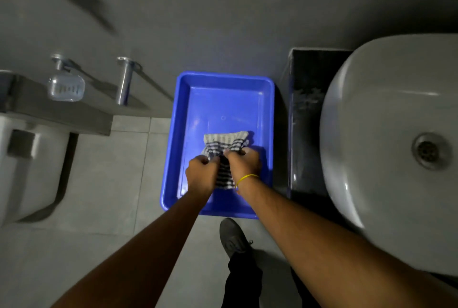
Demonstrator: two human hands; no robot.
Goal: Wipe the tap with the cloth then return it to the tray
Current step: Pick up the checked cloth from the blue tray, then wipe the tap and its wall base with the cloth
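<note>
Fingers of both my left hand (200, 173) and right hand (244, 162) pinch the striped grey-and-dark cloth (224, 145), lying inside the blue plastic tray (182, 114) near its front edge. Whether wiping is finished, I cannot tell.

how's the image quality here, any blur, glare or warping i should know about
Head view: dim overall, with the blue tray the brightest patch; soft highlights on the white basin; wide-angle bending curves the wall and edges; the upper left corner is smeared; the striped cloth, left hand and right hand are slightly soft but readable.
</note>
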